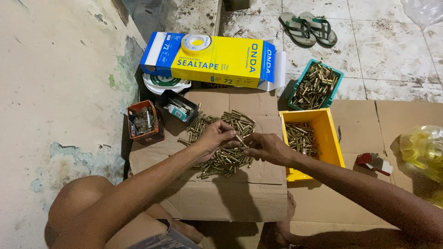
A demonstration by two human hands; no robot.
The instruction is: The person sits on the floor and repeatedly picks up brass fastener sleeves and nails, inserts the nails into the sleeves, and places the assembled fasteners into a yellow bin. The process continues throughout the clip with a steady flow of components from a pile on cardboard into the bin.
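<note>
A person sits on the floor, seen from above, with both bare arms reaching forward over a flattened cardboard box (230, 193) that serves as a work surface. The left hand (214, 136) and the right hand (266, 148) meet over a loose heap of small brass pins (224, 143) spread across the cardboard. Between them they pinch a single brass piece (240, 139): the fingers of both hands are closed on it, the left from above, the right from its lower end.

Just right of the heap, touching the cardboard's edge, stands a yellow plastic bin (330, 138), rectangular and open, with more brass pieces lying in its left half. Behind it, tilted, is a smaller teal plastic tray (339, 76) filled with the same brass parts.

At the far edge of the cardboard lies a long rectangular carton (221, 62), yellow on its broad face with blue ends and printed lettering. A small round roll of white tape with a yellow label (196, 44) rests on top of it. A white round lid or plate (161, 84) pokes out below its left end.

Left of the heap sit a small orange-brown box (144, 123) of dark metal bits and a small black box (177, 108). A pair of green sandals (308, 28) lies on the tiled floor beyond. At the far right are a crumpled yellowish plastic bag (422, 150) and a small red and white object (374, 162).
</note>
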